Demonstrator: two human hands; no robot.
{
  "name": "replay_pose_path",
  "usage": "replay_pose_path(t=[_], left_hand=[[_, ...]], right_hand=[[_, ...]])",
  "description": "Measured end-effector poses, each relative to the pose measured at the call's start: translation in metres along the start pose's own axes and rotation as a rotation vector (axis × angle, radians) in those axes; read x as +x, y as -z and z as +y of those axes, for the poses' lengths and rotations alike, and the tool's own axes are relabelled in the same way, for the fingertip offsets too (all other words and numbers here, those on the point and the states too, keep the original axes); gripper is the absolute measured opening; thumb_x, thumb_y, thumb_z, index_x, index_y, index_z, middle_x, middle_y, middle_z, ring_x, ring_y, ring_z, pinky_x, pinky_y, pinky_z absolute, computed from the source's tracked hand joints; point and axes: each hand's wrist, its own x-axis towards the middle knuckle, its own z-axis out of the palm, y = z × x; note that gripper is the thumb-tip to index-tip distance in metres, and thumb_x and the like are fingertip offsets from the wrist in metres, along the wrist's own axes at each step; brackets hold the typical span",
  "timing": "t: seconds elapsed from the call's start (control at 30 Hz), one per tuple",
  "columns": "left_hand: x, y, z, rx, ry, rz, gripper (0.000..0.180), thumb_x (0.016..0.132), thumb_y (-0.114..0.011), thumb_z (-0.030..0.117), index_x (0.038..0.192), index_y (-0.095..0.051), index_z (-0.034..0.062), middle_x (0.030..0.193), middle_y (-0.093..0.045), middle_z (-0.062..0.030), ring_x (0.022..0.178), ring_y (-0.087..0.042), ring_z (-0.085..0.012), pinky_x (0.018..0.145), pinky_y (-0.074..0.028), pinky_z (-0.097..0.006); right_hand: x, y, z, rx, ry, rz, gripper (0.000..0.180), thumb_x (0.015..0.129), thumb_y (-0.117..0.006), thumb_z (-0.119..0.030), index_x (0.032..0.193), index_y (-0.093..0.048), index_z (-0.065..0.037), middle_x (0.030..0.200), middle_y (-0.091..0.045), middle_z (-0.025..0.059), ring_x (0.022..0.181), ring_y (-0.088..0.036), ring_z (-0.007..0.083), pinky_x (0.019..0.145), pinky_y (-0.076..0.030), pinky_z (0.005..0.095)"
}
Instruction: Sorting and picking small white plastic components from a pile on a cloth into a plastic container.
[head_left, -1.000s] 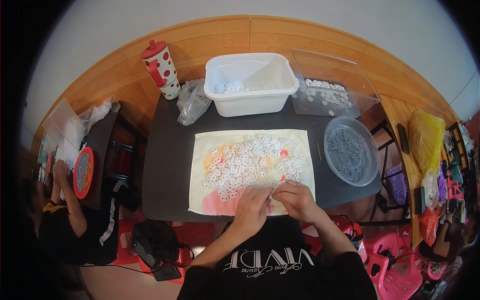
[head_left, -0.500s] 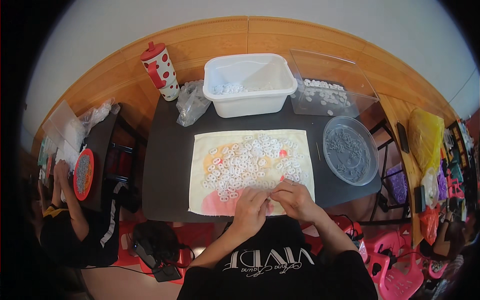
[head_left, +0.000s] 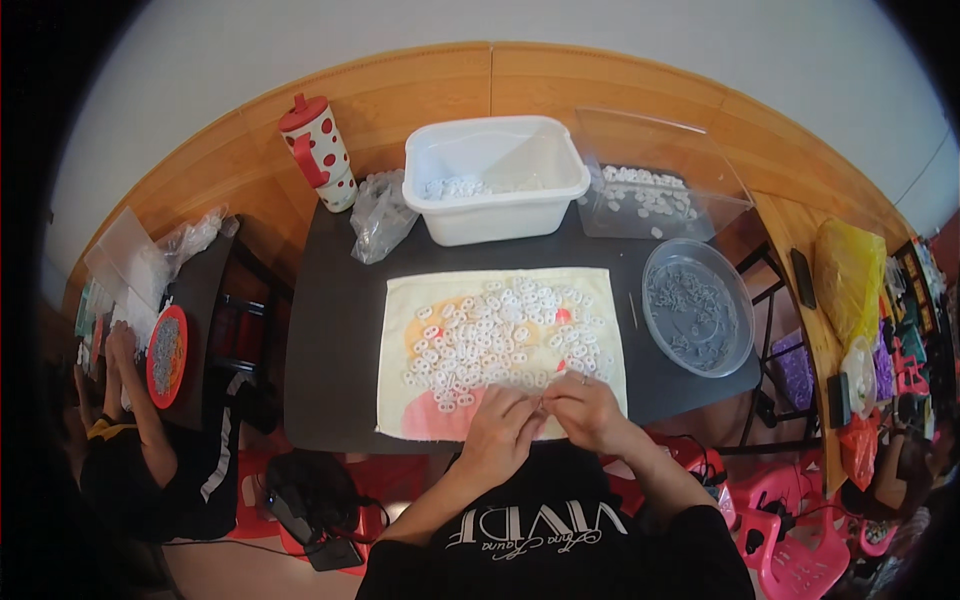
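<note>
Hands [head_left: 498,432] [head_left: 590,412] close together above cream cloth [head_left: 399,310] — white pieces [head_left: 480,335] just beyond.

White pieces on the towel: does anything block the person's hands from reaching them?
Nothing visible does. The left hand and right hand are over the near part of the towel, with the white pieces lying just beyond.

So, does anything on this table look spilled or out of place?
Nothing stands out: the white pieces lie scattered but on the towel, the grey bits inside the round dish.
</note>
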Motion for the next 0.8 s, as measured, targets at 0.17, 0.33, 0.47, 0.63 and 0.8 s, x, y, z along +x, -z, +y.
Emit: replay_pose_path(t=[0.17, 0.33, 0.47, 0.63, 0.8], left_hand=[[0.0003, 0.0018, 0.0071, 0.050, -0.042, -0.029, 0.035, 0.073, -0.078, 0.003, 0.105, -0.064, -0.0021, 0.096, -0.059, -0.0139, 0.086, -0.056, -0.0334, 0.073, -0.048, -0.040], [-0.0014, 0.0030, 0.0094, 0.104, -0.068, -0.071, 0.035, 0.072, -0.078, 0.001, 0.104, -0.063, -0.0047, 0.094, -0.058, -0.0148, 0.087, -0.055, -0.0338, 0.073, -0.048, -0.040], [-0.0019, 0.0015, 0.0081, 0.123, -0.102, -0.059, 0.034, 0.072, -0.077, 0.000, 0.103, -0.063, -0.0069, 0.094, -0.057, -0.0151, 0.086, -0.055, -0.0332, 0.073, -0.048, -0.039], [-0.0028, -0.0013, 0.0066, 0.168, -0.147, -0.059, 0.033, 0.072, -0.077, -0.002, 0.101, -0.064, -0.0104, 0.091, -0.057, -0.0158, 0.084, -0.056, -0.0323, 0.071, -0.048, -0.039], [-0.0047, -0.0026, 0.0052, 0.201, -0.163, -0.076, 0.033, 0.071, -0.077, -0.003, 0.099, -0.064, -0.0126, 0.090, -0.057, -0.0168, 0.083, -0.056, -0.0329, 0.073, -0.050, -0.039]], right_hand=[[-0.0010, -0.0023, 0.0005, -0.007, 0.023, -0.030, 0.019, 0.066, -0.067, 0.002, 0.083, -0.062, -0.003, 0.084, -0.057, 0.0103, 0.073, -0.057, 0.0297, 0.062, -0.048, 0.0375], [-0.0036, -0.0013, -0.0016, -0.003, 0.067, -0.079, 0.024, 0.061, -0.066, 0.007, 0.083, -0.061, 0.000, 0.088, -0.059, 0.0108, 0.076, -0.057, 0.0294, 0.065, -0.048, 0.0365], [-0.0053, -0.0011, 0.0003, 0.007, 0.087, -0.096, 0.023, 0.060, -0.066, 0.007, 0.082, -0.061, 0.000, 0.088, -0.058, 0.0111, 0.075, -0.057, 0.0288, 0.064, -0.048, 0.0362], [-0.0043, -0.0008, 0.0007, 0.020, 0.098, -0.106, 0.028, 0.060, -0.065, 0.003, 0.087, -0.060, 0.001, 0.089, -0.055, 0.0114, 0.078, -0.054, 0.0309, 0.069, -0.046, 0.0381], [-0.0057, -0.0007, 0.0021, 0.024, 0.106, -0.133, 0.030, 0.059, -0.065, 0.001, 0.089, -0.061, 0.001, 0.088, -0.054, 0.0114, 0.079, -0.053, 0.0310, 0.070, -0.046, 0.0381]])
